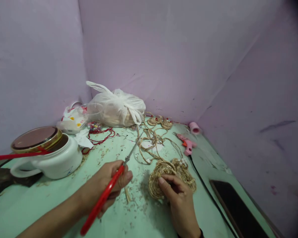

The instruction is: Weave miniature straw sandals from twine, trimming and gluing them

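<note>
My left hand (114,185) is closed around a pair of red-handled scissors (103,196), seen nearly edge-on. Their metal blades point up and away from me, over the table. On the right, the thumb and fingers of my right hand (180,195) pinch a flat coil of twisted straw cord (157,183). A second coiled straw piece (186,173) with small white beads lies against it, partly behind the hand. Loose straw cord (154,140) trails in loops behind the coils.
A pink glue gun (186,142) with a black cable and a dark phone (235,208) lie right. At left stands a white pot (62,158) with its lid (37,138) tilted on top. Farther back are a plastic bag (116,107), red thread (101,140) and small straw coils (160,122).
</note>
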A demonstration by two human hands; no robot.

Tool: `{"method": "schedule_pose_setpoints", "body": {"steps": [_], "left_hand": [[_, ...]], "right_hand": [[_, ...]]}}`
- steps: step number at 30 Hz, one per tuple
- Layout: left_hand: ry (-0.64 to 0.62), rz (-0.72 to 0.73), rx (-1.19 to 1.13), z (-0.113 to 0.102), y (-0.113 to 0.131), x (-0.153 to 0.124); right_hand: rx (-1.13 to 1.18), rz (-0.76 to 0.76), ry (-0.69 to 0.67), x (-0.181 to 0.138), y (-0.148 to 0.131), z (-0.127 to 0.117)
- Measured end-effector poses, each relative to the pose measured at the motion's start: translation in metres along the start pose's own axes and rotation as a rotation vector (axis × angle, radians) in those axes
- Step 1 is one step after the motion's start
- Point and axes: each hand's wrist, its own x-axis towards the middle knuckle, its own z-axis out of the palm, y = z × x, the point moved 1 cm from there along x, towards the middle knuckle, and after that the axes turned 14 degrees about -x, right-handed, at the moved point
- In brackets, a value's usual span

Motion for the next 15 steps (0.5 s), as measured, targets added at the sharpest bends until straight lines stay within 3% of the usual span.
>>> {"method": "schedule_pose_setpoints", "body": {"steps": [4, 9, 13, 15], "left_hand": [[0.186, 0.203, 0.099, 0.014, -0.018, 0.009], [0.191, 0.254, 0.036, 0.025, -0.029, 0.013], [0.247, 0.263, 0.131, 0.01, -0.019, 0.01], [0.177, 0.24, 0.131, -0.003, -0.011, 0.009]], "right_hand": [[0.194, 0.045, -0.12, -0.008, 0.007, 0.01], [0.35, 0.078, -0.286, -0.025, 0.0, 0.027], [0.234, -0.011, -0.341, -0.015, -0.014, 0.008], [0.304, 0.072, -0.333, -0.003, -0.016, -0.008]]}}
